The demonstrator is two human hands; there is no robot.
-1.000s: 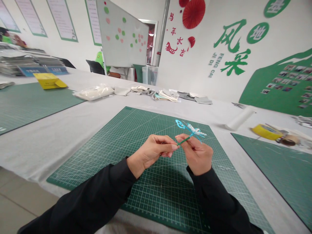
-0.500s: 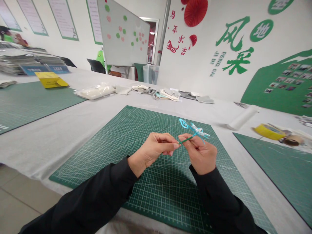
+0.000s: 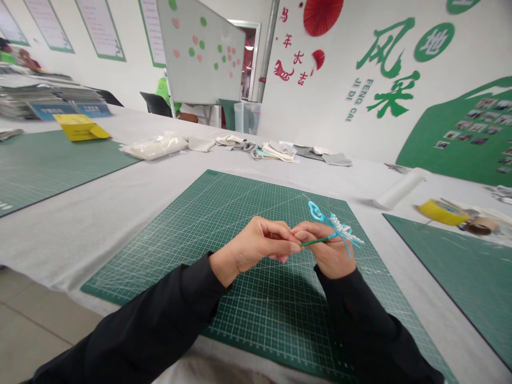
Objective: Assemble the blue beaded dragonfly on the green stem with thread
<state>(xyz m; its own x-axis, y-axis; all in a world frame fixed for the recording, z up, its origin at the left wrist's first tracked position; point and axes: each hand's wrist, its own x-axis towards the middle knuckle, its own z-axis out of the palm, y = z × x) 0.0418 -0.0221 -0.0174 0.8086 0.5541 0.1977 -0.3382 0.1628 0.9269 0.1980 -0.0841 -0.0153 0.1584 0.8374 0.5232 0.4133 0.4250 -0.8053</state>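
Note:
Between my hands is a small craft flower (image 3: 340, 229) with blue looped petals, rows of white beads and a thin green stem (image 3: 316, 241). The thumb and fingers of my left hand (image 3: 264, 242) pinch the stem's lower end. My right hand (image 3: 326, 253) is closed around the stem nearer the blossom, its fingertips touching those of my left hand. The blossom points to the right, lying over the back of my right hand. Both hands are held above a green cutting mat (image 3: 168, 250) with a white grid.
Another cutting mat (image 3: 452, 272) lies at the right, near a yellow tape roll (image 3: 443, 212) and a white roll (image 3: 400, 189). Folded cloths (image 3: 276, 151) and a plastic bag (image 3: 156, 145) line the back. A yellow box (image 3: 81, 128) rests on the left mat (image 3: 48, 165).
The flower has shifted right and slightly down, its blossom now over the back of my right hand. My fingertips have come together, and more of the stem's tip is covered.

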